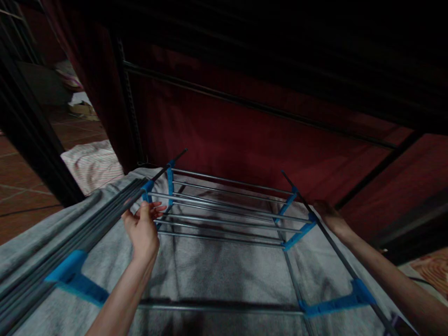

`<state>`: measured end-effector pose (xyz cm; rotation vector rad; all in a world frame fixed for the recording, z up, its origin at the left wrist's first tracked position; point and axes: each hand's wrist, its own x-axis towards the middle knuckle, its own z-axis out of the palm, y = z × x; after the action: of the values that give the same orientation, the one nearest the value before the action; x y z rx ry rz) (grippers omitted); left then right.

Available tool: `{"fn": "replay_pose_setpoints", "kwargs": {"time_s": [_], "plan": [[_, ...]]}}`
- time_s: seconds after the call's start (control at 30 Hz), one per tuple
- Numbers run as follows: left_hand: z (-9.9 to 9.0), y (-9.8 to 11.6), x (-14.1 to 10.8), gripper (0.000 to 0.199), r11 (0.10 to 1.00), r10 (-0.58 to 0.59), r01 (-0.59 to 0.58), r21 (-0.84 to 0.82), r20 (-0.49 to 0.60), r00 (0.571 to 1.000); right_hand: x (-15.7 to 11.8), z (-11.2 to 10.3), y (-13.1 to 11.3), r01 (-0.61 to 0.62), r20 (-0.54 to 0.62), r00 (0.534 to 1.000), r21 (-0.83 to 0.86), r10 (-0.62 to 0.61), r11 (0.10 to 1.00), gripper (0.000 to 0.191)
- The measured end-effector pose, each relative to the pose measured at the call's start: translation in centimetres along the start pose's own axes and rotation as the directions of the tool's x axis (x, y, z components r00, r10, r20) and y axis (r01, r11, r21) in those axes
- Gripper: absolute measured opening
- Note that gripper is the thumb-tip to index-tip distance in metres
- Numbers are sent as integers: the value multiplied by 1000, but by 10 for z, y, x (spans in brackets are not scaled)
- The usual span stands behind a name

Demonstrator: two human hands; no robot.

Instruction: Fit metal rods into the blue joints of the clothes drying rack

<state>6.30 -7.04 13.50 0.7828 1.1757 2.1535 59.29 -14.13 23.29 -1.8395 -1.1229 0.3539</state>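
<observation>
A rack of thin metal tubes (227, 241) joined by blue plastic brackets stands on a grey cloth. My left hand (142, 228) is at the rack's left side, its thumb against a blue bracket (147, 187) and its fingers curled loosely around the lower part. On the far right, my right hand (329, 217) is beside the right upright pole (332, 242), close to another blue bracket (308, 227). Its fingers are in deep shadow, so their grip is unclear. A nearer pair of brackets, left (75, 277) and right (339, 301), carries one crosswise tube (217, 308).
Several loose grey tubes (45, 266) run in a bundle along the left. Dark red fabric (224, 135) hangs behind the rack on a black frame. A striped cloth (94, 165) and tiled floor (21, 182) lie to the left. Grey cloth (224, 275) covers the surface below.
</observation>
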Motion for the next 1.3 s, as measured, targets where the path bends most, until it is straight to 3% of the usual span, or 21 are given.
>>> {"fn": "replay_pose_setpoints", "kwargs": {"time_s": [0.07,0.1,0.13,0.2,0.23,0.3,0.33,0.37,0.4,0.43,0.47,0.57,0.63,0.7,0.77,0.83,0.9,1.03,1.17,1.3], "plan": [[-14,-15,-15,45,997,46,-42,71,-56,997,-3,1,-24,206,-43,976,-117,-212,971,29],[-21,-24,-24,44,993,40,-36,112,-33,999,-8,4,-39,286,-11,958,-93,-288,954,31],[-27,-33,-34,42,989,17,-17,148,5,1000,-15,9,-55,340,68,939,-24,-337,940,31],[-36,-48,-53,37,965,-37,6,264,114,993,-36,27,-89,335,398,853,75,-336,939,32],[-39,-54,-62,33,943,-63,3,334,170,983,-49,39,-105,285,585,756,108,-293,952,36],[-44,-64,-74,30,886,-127,-28,463,301,945,-76,66,-129,194,881,436,110,-186,975,46],[-47,-68,-78,30,859,-158,-55,509,365,917,-89,81,-135,198,943,297,96,-153,975,47],[-49,-71,-81,29,835,-186,-86,543,426,886,-102,97,-137,222,971,199,84,-129,972,46],[-53,-73,-82,28,816,-205,-119,566,475,856,-113,114,-134,243,981,155,77,-117,967,43],[-57,-75,-83,26,800,-216,-152,581,514,830,-125,130,-126,251,980,159,77,-120,965,42],[-62,-78,-83,24,785,-219,-183,592,540,812,-135,146,-113,250,969,201,89,-141,964,41],[-79,-84,-80,21,735,-220,-242,634,560,798,-164,186,-56,214,902,370,149,-222,965,37],[-90,-86,-74,19,689,-222,-244,682,519,826,-178,204,-12,207,819,531,124,-218,970,36],[-99,-88,-66,20,634,-176,-233,738,430,885,-187,217,26,222,709,670,93,-221,971,34],[-106,-89,-53,21,574,-77,-231,785,333,940,-193,227,55,309,598,752,51,-277,950,34],[-110,-91,-39,25,526,19,-235,818,265,964,-196,238,71,439,510,775,-10,-373,899,38],[-113,-93,-26,35,496,74,-237,835,231,970,-198,253,77,552,469,759,-95,-452,828,45],[-112,-104,-6,43,477,6,-225,850,253,967,-197,287,75,686,487,691,-210,-534,696,52],[-113,-116,2,34,457,-112,-157,876,232,966,-189,313,66,719,501,671,-262,-546,644,47],[-117,-123,2,34,437,-114,-158,885,229,967,-187,323,56,693,460,700,-251,-546,676,44]]}}
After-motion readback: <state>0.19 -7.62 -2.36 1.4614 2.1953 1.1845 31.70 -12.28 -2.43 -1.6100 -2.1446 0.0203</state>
